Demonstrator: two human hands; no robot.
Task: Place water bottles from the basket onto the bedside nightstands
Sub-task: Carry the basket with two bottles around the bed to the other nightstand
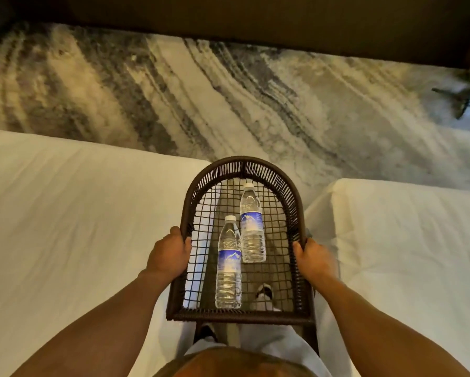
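Note:
A dark brown woven basket (214, 170) with an arched far end and an open mesh bottom is held level in front of me. My left hand (169, 254) grips its left rim and my right hand (314, 259) grips its right rim. Two clear water bottles with blue labels lie in it, caps pointing away from me. The nearer bottle (228, 263) lies left of centre. The farther bottle (252, 224) lies just to its right, touching or nearly touching it. No nightstand is in view.
A white bed (65, 227) is on my left and another white bed (405, 254) on my right, with a narrow gap between them where I stand. Grey and beige patterned carpet (201, 91) stretches ahead to a dark wall. A dark stand leg (456, 100) is at far right.

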